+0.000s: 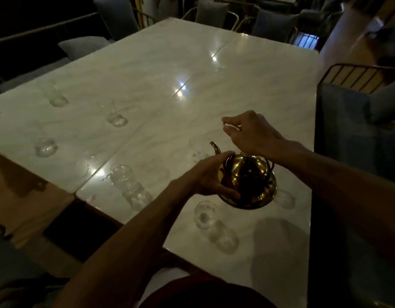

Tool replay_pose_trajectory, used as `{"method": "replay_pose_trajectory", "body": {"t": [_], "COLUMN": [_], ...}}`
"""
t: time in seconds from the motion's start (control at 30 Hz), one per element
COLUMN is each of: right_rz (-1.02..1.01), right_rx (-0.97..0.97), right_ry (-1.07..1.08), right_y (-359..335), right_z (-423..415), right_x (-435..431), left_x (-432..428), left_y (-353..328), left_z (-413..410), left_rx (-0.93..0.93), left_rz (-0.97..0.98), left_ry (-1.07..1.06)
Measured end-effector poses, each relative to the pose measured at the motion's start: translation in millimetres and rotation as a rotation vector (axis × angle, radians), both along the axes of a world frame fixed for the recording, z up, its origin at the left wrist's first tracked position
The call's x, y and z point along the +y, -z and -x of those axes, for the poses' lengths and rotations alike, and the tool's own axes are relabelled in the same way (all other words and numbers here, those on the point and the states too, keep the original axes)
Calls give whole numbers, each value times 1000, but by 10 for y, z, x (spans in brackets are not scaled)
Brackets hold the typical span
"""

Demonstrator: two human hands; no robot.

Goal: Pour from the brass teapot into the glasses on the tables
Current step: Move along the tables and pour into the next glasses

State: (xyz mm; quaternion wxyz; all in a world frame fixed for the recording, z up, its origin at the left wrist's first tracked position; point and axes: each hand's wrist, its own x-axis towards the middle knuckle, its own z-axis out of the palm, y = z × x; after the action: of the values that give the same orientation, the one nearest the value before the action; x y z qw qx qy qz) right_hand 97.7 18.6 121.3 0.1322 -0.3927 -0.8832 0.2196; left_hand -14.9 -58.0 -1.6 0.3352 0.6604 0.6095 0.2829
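Observation:
A brass teapot (247,181) hangs above the white marble table (147,85), spout pointing away to the upper left. My right hand (247,132) grips its arched handle from above. My left hand (211,176) holds the pot's left side, fingers curled round the body. A clear glass (197,150) stands just beyond the spout. Another glass (204,215) stands below the pot near the table's front. A third (123,177) stands to the left. Several more glasses sit farther left, among them one (45,146) and one (116,118).
A blue upholstered chair (356,130) stands close on the right. Grey cushioned chairs (210,12) line the far side. A wooden table edge (18,196) lies to the left. A dark gap (81,223) separates it from the marble top. Water spots (96,174) mark the marble.

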Motion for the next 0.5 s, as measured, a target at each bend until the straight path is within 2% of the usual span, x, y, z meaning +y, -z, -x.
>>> {"method": "replay_pose_trajectory", "body": {"t": [0.23, 0.5], "right_rz": [6, 99], "right_rx": [-124, -236], "right_ry": [33, 101], "right_y": [63, 248], "right_z": [588, 1056], "right_x": [309, 569], "left_x": [370, 621], "left_y": [152, 358], "left_z": [519, 902], "left_rx": [-82, -147], "left_rz": [11, 111], "left_ry": [55, 124]}}
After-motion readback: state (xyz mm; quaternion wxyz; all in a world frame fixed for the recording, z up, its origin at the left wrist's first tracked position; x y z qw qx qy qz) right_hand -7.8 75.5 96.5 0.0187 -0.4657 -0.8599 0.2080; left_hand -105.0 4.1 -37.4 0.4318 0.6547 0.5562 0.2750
